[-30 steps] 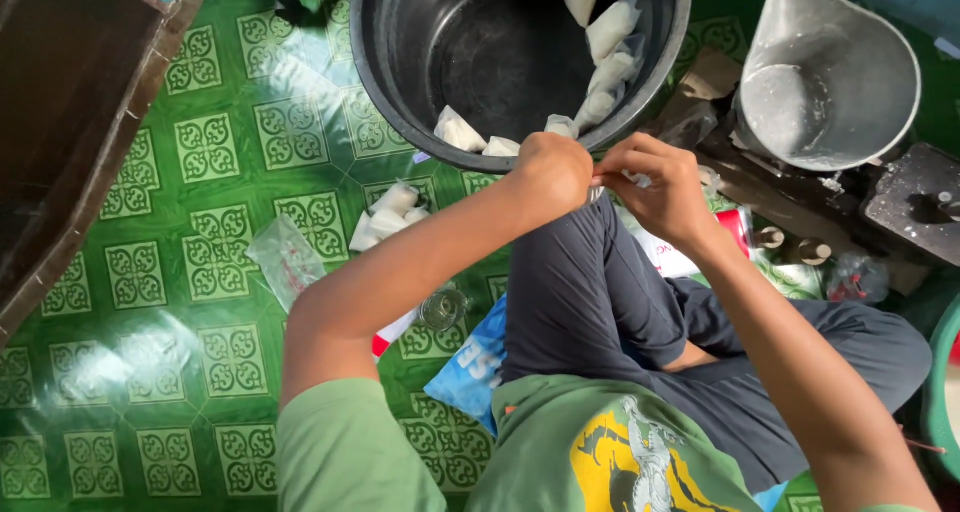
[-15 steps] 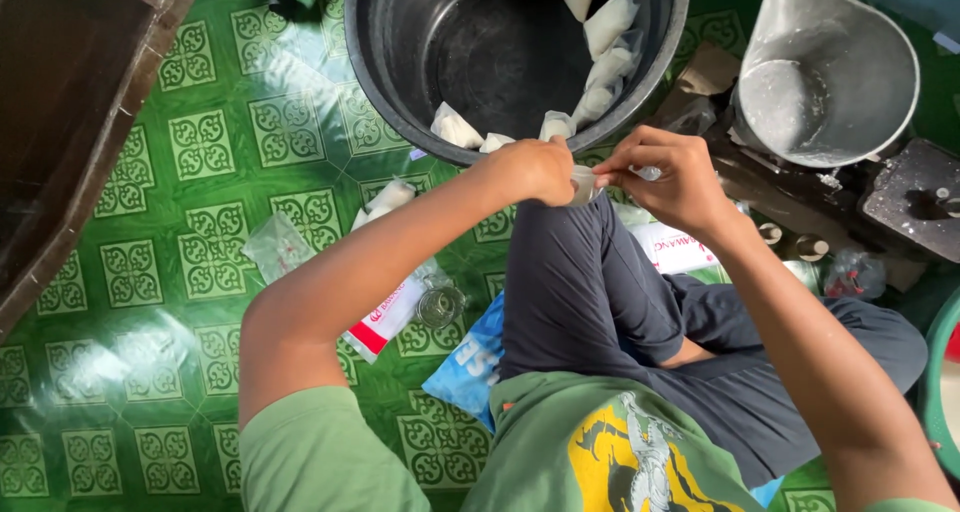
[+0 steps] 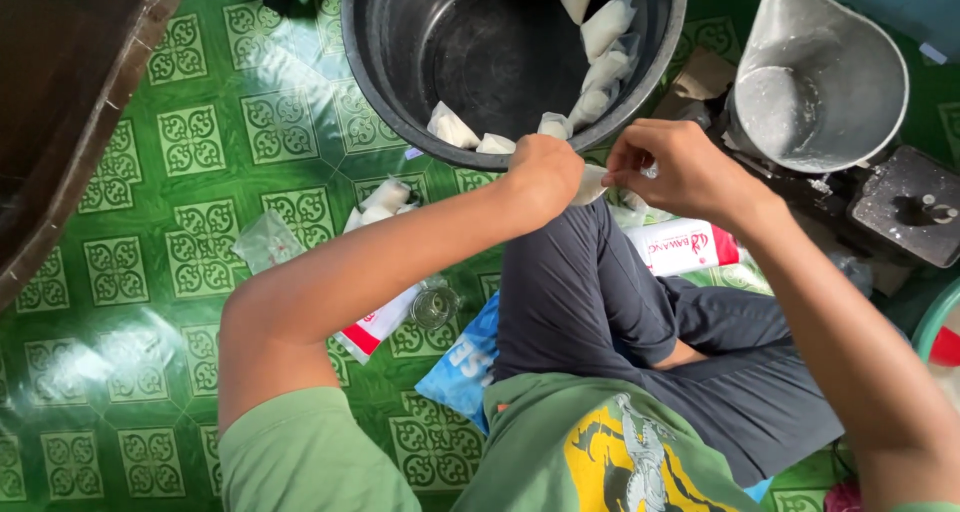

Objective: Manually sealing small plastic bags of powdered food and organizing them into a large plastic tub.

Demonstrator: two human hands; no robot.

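Observation:
I sit cross-legged on a green patterned floor. My left hand (image 3: 545,169) and my right hand (image 3: 672,168) meet just over my knee, both pinching a small clear plastic bag of white powder (image 3: 594,183). Right behind them stands a big black tub (image 3: 400,62) with several filled white bags (image 3: 600,32) lying along its right and near walls. The bag's top is hidden by my fingers.
A metal scoop pan (image 3: 820,72) rests on a dark scale (image 3: 905,207) at the right. Loose plastic bags (image 3: 265,240), a small glass jar (image 3: 435,305), red-and-white packets (image 3: 680,247) and a blue packet (image 3: 462,362) lie around my legs. A dark wooden piece of furniture (image 3: 60,102) fills the left.
My hands stay together at the bag, shifting slightly; the view has tilted a little, and my left arm has dropped lower across the floor.

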